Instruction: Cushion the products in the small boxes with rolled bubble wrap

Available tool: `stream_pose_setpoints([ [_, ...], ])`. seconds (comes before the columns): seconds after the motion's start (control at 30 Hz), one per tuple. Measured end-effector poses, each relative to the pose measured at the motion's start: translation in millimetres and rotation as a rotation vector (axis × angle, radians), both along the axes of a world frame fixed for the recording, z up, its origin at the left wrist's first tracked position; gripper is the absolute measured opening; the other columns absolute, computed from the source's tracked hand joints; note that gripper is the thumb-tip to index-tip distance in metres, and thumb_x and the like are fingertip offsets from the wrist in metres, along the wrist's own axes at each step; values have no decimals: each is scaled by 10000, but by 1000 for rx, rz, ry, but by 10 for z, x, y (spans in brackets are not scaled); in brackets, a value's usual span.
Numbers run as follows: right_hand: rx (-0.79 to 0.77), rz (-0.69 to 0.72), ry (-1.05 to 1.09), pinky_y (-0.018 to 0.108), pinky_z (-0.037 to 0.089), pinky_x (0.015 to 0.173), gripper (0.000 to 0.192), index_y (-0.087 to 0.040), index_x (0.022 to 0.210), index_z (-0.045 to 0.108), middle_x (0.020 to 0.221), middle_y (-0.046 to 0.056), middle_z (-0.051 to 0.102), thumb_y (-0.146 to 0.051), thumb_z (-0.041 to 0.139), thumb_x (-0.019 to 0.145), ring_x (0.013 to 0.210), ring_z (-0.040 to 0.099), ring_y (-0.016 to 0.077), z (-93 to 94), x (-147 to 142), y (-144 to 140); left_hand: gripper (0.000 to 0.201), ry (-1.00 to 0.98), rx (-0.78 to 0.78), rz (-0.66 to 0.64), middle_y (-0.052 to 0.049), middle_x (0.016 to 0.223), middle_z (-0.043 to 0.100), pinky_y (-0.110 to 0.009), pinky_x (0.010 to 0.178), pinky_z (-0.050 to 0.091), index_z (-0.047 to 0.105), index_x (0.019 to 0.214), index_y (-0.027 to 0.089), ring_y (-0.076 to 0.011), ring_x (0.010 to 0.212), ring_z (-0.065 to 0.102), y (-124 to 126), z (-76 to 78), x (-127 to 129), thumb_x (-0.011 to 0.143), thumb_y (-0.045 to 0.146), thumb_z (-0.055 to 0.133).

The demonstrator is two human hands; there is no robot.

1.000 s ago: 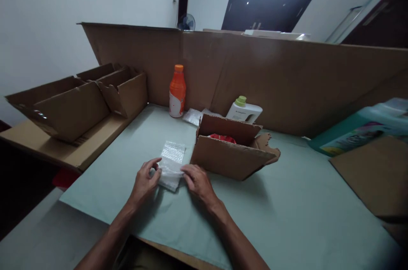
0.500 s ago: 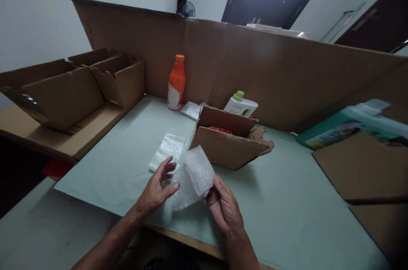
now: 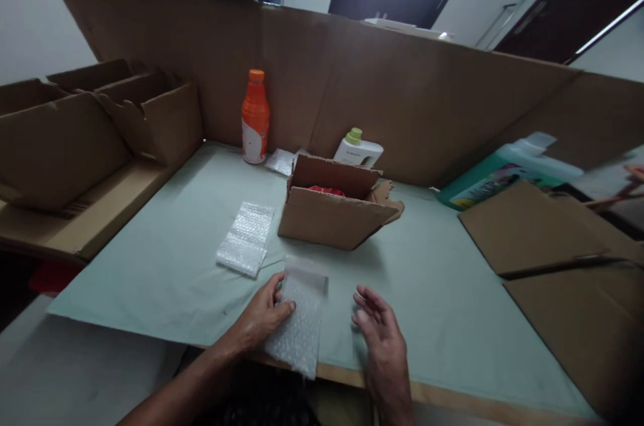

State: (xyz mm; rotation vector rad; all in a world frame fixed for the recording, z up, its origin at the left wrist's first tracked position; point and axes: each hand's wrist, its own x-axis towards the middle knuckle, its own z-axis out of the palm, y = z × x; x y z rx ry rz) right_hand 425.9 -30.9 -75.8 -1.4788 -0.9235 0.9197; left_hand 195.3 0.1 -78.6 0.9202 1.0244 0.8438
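Here the left hand (image 3: 261, 318) pinched the bubble-wrap bag (image 3: 300, 318) by its left edge, fingers closed on it. The bag lay flat at the near edge of the worktop (image 3: 443, 305), long axis running away from the person, open end toward the cardboard box (image 3: 335, 215). The right hand (image 3: 385, 339) hovered just beside it, fingers spread and empty. A second bubble-wrap piece (image 3: 246, 246) lay off to the left, with an orange bottle (image 3: 255, 117) farther back. Something red inside the box was mostly hidden.
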Motion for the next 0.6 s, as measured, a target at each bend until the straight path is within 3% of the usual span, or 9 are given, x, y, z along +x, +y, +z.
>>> stream_pose_setpoints([
  [0.2,163,252,-613,549,419,1083,604,-226,1353,601,1462,148,554,-381,715,780,1354,488,350,-111,-328,304,849,125,34,0,-101,1093,623,-295,787,455,369,1470,103,-211,914,570,-56,-86,-33,740,421,666],
  [0.3,223,362,-668,568,402,1085,315,-234,1088,757,1358,130,650,-314,657,800,1299,539,355,-102,-422,528,756,248,112,-16,-97,1092,634,-298,806,458,429,1454,100,-210,923,572,-104,-69,-31,768,356,619],
  [0.37,213,313,-537,511,468,1022,246,-226,964,782,1209,115,733,-353,597,864,1162,633,314,-76,-334,618,662,344,172,-71,-69,1010,654,-285,772,459,501,1416,124,-194,872,577,-135,-48,-90,793,325,597],
  [0.43,147,154,-380,438,534,904,342,-190,1002,776,1041,106,775,-448,583,886,980,689,273,-49,-105,678,569,470,240,-79,-34,877,653,-272,691,451,566,1364,145,-169,746,565,-132,-21,-230,832,348,572],
  [0.5,78,21,-330,395,547,809,459,-145,1036,764,924,96,774,-535,613,846,861,685,259,-28,221,736,502,652,334,49,-24,823,646,-280,650,448,618,1298,158,-158,656,541,-63,12,-449,866,401,538],
  [0.6,50,-68,-446,411,520,817,564,-105,1014,755,914,112,748,-599,632,772,850,654,276,9,714,813,489,973,490,381,-105,967,677,-353,765,492,664,1192,134,-232,819,608,171,66,-833,858,458,515],
])
